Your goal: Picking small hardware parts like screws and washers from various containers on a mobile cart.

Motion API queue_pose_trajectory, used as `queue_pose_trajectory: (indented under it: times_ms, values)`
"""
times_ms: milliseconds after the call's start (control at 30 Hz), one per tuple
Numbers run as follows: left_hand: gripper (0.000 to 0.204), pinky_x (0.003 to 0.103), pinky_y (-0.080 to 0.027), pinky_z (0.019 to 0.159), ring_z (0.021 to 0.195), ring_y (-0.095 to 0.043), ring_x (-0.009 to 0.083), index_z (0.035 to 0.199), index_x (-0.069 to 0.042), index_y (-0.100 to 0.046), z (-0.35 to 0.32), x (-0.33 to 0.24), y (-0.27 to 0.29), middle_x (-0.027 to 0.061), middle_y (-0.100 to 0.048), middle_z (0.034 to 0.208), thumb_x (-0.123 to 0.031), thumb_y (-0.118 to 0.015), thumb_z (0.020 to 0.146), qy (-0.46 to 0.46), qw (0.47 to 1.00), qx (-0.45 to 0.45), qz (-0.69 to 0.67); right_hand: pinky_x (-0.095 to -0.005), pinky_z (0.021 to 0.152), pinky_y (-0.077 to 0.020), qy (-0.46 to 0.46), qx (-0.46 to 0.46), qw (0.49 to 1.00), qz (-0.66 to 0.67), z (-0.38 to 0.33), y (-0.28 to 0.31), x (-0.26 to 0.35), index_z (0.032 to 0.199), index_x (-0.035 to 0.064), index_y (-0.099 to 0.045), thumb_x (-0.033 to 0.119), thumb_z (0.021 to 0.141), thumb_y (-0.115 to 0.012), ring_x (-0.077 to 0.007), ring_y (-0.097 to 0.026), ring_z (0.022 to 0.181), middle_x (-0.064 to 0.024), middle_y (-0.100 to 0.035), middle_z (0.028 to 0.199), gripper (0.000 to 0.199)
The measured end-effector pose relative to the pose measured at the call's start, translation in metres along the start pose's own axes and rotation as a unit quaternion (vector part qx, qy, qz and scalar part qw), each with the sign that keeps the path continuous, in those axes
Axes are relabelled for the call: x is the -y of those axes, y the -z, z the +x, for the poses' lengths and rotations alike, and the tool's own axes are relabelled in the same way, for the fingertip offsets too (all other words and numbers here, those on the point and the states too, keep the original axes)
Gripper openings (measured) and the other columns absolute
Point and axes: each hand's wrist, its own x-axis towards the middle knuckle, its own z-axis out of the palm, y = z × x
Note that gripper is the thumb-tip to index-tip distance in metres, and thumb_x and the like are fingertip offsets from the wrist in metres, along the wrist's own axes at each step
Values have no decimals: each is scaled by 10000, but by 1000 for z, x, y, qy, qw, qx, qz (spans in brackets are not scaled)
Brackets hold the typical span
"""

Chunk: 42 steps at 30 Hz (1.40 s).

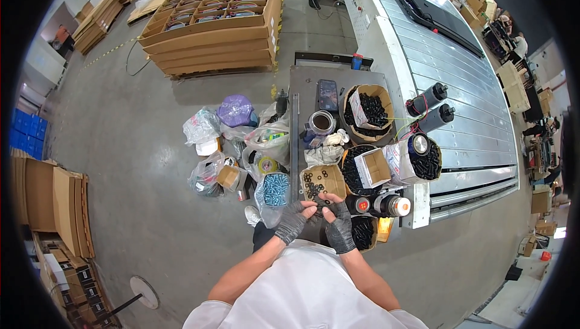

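My left hand [292, 223] and my right hand [339, 227], both in grey fingerless gloves, meet at the near edge of an open cardboard box [334, 179]. Small black rings [314, 188] lie loose in that box. Thumbs and fingertips of both hands are pinched close together around something small and dark that I cannot make out. Left of my left hand, a plastic bag holds many blue screws [276, 189]. Just beyond my right hand lie two black bottles, one with a white cap [400, 206]. A container of black parts [362, 232] sits beside my right wrist.
On the bench stand a phone [327, 95], an open can [321, 122], a small empty box [373, 168] and containers of black parts [376, 110]. A roller conveyor [444, 57] runs along the right. Plastic bags [201, 127] lie at left; stacked cartons [211, 45] stand beyond.
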Motion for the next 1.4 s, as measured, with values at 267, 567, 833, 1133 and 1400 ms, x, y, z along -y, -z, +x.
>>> queue_pose_trajectory:
  times_ms: [267, 567, 833, 1133, 1400]
  values:
    - [249, 254, -514, 739, 829, -636, 129, 1106, -25, -645, 4, 14, 17, 44, -681, 891, -178, -654, 911, 66, 989, 79, -109, -371, 1034, -400, -92, -24, 986, 135, 2, 4, -2, 1283, 4, -459, 28, 892, -567, -239, -500, 1211, -158, -529, 1290, 406]
    - [262, 269, -533, 693, 812, -640, 160, 1113, -51, -632, -2, 31, 54, 89, -671, 980, -203, -663, 903, 138, 952, 58, -268, -308, 790, -518, -35, 27, 970, -239, 80, 86, -81, 1085, 24, -583, 37, 878, -547, -179, -655, 873, -69, -680, 923, 210]
    - [247, 251, -471, 611, 701, -580, 139, 1070, -46, -634, -11, 36, 74, 99, -677, 936, -222, -668, 901, 119, 969, -2, -215, -484, 763, -484, -30, 256, 733, -630, 131, 55, -96, 1041, 85, -609, 169, 851, -521, -405, -626, 878, -246, -646, 909, 226]
    - [235, 246, -500, 705, 822, -616, 123, 1083, -47, -653, -26, 39, 84, 64, -694, 969, -202, -661, 907, 110, 972, -18, -205, -505, 713, -486, -7, 222, 662, -716, 142, 46, -97, 1056, 83, -579, 218, 841, -565, -401, -641, 802, -209, -664, 833, 255]
    - [236, 249, -499, 735, 831, -620, 131, 1099, -53, -643, -31, 37, 79, 67, -692, 964, -194, -658, 910, 107, 969, -16, -223, -501, 724, -494, 12, 238, 662, -711, 142, 52, -101, 1050, 109, -600, 229, 852, -552, -390, -653, 818, -204, -672, 839, 237]
